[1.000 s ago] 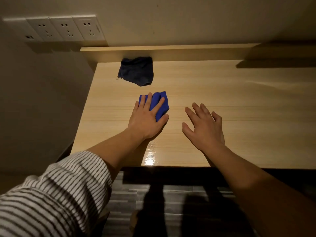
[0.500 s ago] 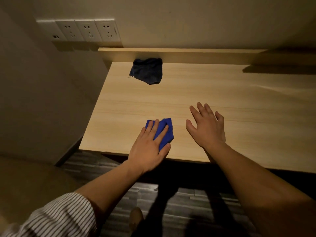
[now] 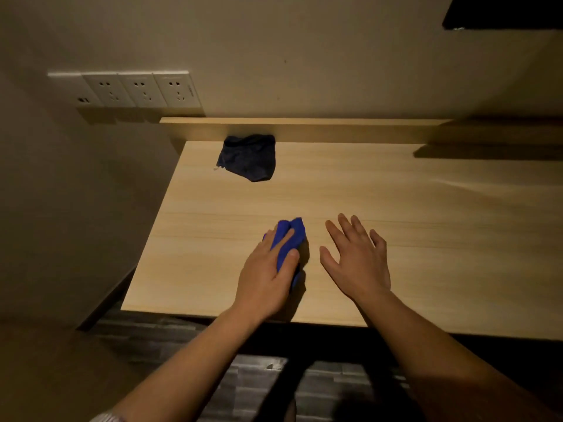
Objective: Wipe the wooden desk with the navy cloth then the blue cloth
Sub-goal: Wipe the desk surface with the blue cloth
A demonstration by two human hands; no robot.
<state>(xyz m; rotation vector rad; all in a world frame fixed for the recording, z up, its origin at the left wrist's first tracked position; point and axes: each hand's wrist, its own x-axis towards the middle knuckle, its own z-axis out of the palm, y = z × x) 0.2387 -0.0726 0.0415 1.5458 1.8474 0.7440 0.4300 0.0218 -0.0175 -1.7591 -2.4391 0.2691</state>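
Observation:
My left hand presses a bunched bright blue cloth onto the light wooden desk, near its front edge. The cloth sticks out past my fingertips and beside my thumb. To the right, my right hand lies flat on the desk with fingers spread and holds nothing. The navy cloth lies crumpled at the back left of the desk, against the raised back ledge, apart from both hands.
A wooden ledge runs along the desk's back. Wall sockets sit above the left corner. A side wall borders the desk on the left. Dark striped floor shows below the front edge.
My left hand drew the blue cloth from mid-desk back toward the front edge, and the cloth is more bunched now. My right hand stayed flat beside it. The camera view tilted up.

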